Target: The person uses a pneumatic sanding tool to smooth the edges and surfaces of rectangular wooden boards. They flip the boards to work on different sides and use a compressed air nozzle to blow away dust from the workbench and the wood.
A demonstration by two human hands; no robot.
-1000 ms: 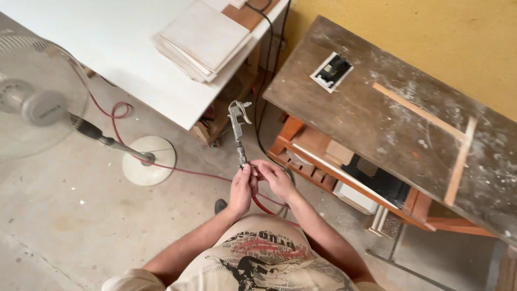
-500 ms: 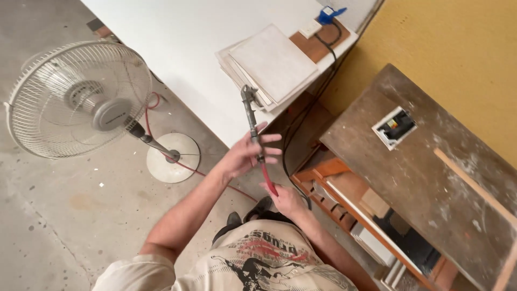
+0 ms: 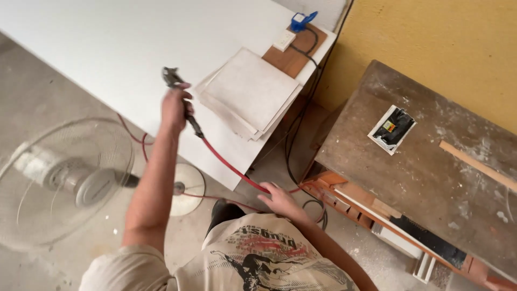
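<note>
1. The left hand [image 3: 175, 108] is clenched round the grip of a metal air gun [image 3: 177, 94], raised over the near edge of the white board [image 3: 107, 48]. The nozzle end points up and away, and the fingers hide the trigger, so I cannot tell whether it is pressed

2. The right hand [image 3: 280, 200] lies open and low, fingers spread, touching or just over the red hose [image 3: 231, 168]. It does not appear to grip the hose; contact itself cannot be confirmed

3. The hose runs from the gun's base down across the board's corner to the floor, where further loops lie near the round fan base [image 3: 188, 188]. Risk: the line could catch on that corner and jerk the gun in the one-handed hold

4. The standing fan [image 3: 64, 183] is just beside the left arm, its head blurred in this view. Risk: an elbow drawn back could knock it, or slack hose could foul its stand

5. A stack of pale tiles [image 3: 247, 94] sits on the board, overhanging its edge, close to the gun. Risk: a swinging hose or a gust might shift the top sheets

6. Black cables [image 3: 301, 124] hang from the socket block [image 3: 284, 40] between board and workbench [image 3: 431, 178], close to the feet. Risk: hose and cables together make a tangle or trip hazard
</note>
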